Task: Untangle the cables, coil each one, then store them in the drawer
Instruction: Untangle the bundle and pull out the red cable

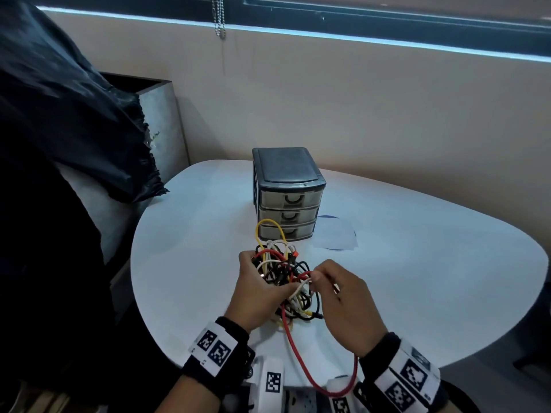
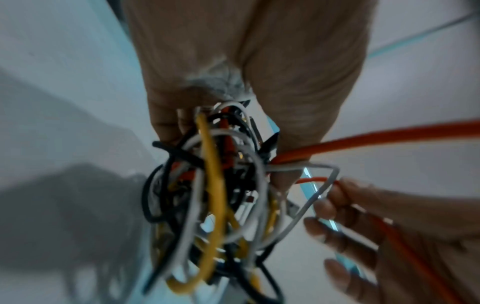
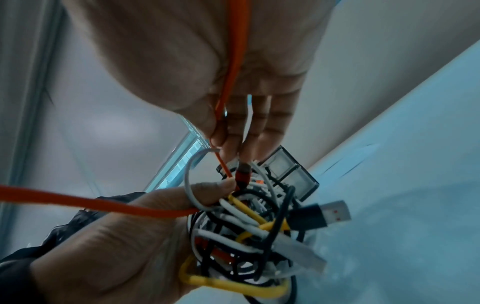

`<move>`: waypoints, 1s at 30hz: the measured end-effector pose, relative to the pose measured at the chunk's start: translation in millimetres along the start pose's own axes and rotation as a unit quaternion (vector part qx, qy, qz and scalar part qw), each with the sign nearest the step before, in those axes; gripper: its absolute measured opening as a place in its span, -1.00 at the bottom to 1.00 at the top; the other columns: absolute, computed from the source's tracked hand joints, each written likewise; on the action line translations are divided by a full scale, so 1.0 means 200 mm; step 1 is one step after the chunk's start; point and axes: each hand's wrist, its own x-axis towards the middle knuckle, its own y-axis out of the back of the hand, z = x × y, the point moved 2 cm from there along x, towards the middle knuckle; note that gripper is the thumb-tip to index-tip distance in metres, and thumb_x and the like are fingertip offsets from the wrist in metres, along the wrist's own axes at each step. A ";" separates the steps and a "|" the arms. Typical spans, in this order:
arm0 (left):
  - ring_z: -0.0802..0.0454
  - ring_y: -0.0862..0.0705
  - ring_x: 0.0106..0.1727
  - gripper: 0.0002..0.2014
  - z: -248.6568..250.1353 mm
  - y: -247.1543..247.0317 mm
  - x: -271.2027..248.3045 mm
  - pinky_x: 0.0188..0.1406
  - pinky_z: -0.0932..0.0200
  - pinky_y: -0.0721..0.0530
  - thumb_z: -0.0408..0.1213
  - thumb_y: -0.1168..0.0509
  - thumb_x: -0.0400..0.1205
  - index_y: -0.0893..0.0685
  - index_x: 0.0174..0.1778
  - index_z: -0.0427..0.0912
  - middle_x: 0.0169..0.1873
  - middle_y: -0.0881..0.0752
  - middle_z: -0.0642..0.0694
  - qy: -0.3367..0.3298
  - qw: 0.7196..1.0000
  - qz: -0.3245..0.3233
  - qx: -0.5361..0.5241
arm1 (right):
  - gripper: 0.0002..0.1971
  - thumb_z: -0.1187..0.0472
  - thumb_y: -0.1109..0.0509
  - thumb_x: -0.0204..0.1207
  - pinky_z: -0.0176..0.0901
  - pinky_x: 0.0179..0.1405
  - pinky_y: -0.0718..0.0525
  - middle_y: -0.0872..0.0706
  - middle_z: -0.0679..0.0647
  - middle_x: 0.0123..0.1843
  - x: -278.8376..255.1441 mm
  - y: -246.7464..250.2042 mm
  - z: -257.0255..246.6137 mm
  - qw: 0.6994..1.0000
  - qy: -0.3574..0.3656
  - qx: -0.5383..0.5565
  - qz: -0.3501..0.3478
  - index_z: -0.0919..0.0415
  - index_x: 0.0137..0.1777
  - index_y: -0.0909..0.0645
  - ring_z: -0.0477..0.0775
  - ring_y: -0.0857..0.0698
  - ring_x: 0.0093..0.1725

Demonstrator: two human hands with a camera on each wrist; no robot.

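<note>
While both hands work above the white bench (image 1: 417,263), the cable tangle (image 1: 283,272) sits just near of the closed drawer unit (image 1: 287,192).
Head view: left hand (image 1: 256,290) grips the tangle. Left wrist view: right hand (image 2: 376,236) pinches a white loop (image 2: 319,189). Right wrist view: fingers (image 3: 233,133) curl on the red cable (image 3: 103,203).

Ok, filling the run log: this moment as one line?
left hand grips cable tangle | right hand pinches red cable | drawers closed
</note>
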 end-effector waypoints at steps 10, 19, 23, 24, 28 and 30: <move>0.07 -0.70 0.08 -0.36 -0.02 0.01 0.00 -0.01 0.20 -0.68 -0.29 -0.66 0.36 -0.37 0.18 -0.05 0.07 -0.65 -0.04 0.001 0.999 0.038 0.039 | -0.74 0.10 -0.19 0.72 -0.09 -0.35 -0.57 -0.61 -0.08 -0.44 -0.01 0.04 0.06 0.997 -0.015 -0.074 0.024 -0.05 -0.25 -0.43 -0.08 -0.59 -0.41; -0.11 -0.77 -0.01 -0.45 -0.04 0.03 0.00 -0.02 -0.06 -0.81 -0.49 -0.62 0.33 -0.49 0.10 -0.10 0.01 -0.74 -0.20 0.042 0.997 0.048 -0.050 | -0.79 0.05 -0.21 0.69 -0.11 -0.26 -0.63 -0.59 -0.19 -0.41 -0.12 0.03 0.20 0.955 -0.169 -0.198 -0.141 -0.14 -0.14 -0.62 -0.12 -0.56 -0.40; -0.01 -0.74 -0.08 -0.50 -0.03 0.06 -0.01 -0.15 0.22 -0.69 -0.42 -0.60 0.40 -0.46 0.08 -0.09 -0.06 -0.72 -0.10 -0.009 0.998 0.057 -0.007 | -0.77 0.06 -0.30 0.68 -0.36 -0.47 -0.37 -0.55 -0.16 -0.53 -0.14 0.13 0.08 0.984 -0.102 -0.101 -0.107 -0.05 -0.21 -0.65 -0.13 -0.47 -0.53; 0.05 -0.74 -0.08 -0.51 -0.02 0.06 -0.02 -0.18 0.31 -0.65 -0.39 -0.59 0.42 -0.44 0.08 -0.06 -0.06 -0.71 -0.06 -0.023 0.998 0.052 0.017 | -0.77 0.06 -0.31 0.67 -0.36 -0.48 -0.33 -0.54 -0.13 -0.52 -0.14 0.14 0.02 0.991 -0.074 -0.050 -0.100 -0.03 -0.22 -0.66 -0.11 -0.43 -0.53; 0.18 -0.70 -0.01 -0.53 0.00 0.01 -0.06 -0.15 0.44 -0.60 -0.31 -0.54 0.48 -0.37 0.06 0.07 -0.02 -0.66 0.05 -0.078 0.992 0.039 0.095 | -0.78 0.08 -0.28 0.69 -0.24 -0.46 -0.46 -0.53 -0.05 -0.48 -0.10 0.11 -0.01 0.997 -0.060 0.000 -0.059 0.03 -0.21 -0.59 -0.06 -0.43 -0.51; 0.13 -0.71 0.02 -0.53 -0.01 0.01 -0.05 -0.06 0.32 -0.65 -0.30 -0.55 0.48 -0.38 0.04 0.10 -0.02 -0.67 0.04 -0.076 0.993 0.048 0.081 | -0.86 0.07 -0.23 0.69 0.01 -0.29 -0.66 -0.66 -0.06 -0.38 -0.06 0.08 0.04 0.989 -0.090 -0.057 -0.102 -0.04 -0.09 -0.57 0.00 -0.60 -0.41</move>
